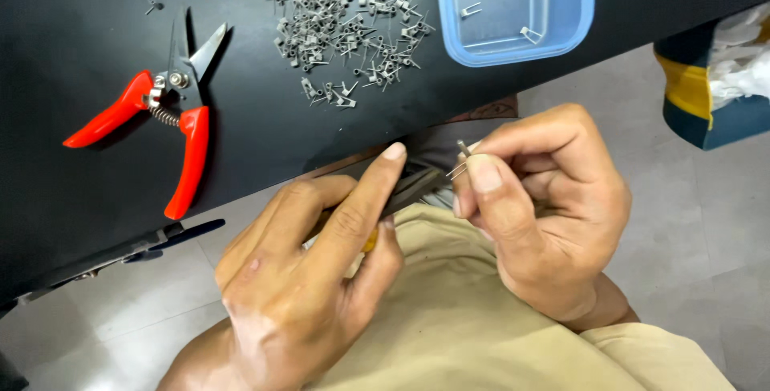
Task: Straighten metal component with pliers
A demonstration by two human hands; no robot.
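My left hand (309, 275) grips a pair of dark-jawed pliers (417, 186) with a yellow handle mostly hidden in my palm; my index finger lies along the jaws. My right hand (545, 206) pinches a small grey metal part with thin wire legs (460, 160) between thumb and forefinger, right at the plier tips. Both hands hover over my lap, below the front edge of a black table (96, 190).
On the table lie red-handled cutters (164, 110), a heap of several small grey metal parts (349, 26), and a blue plastic tray (517, 46) holding a few parts. A blue-and-yellow bag (710, 94) stands on the grey tiled floor at right.
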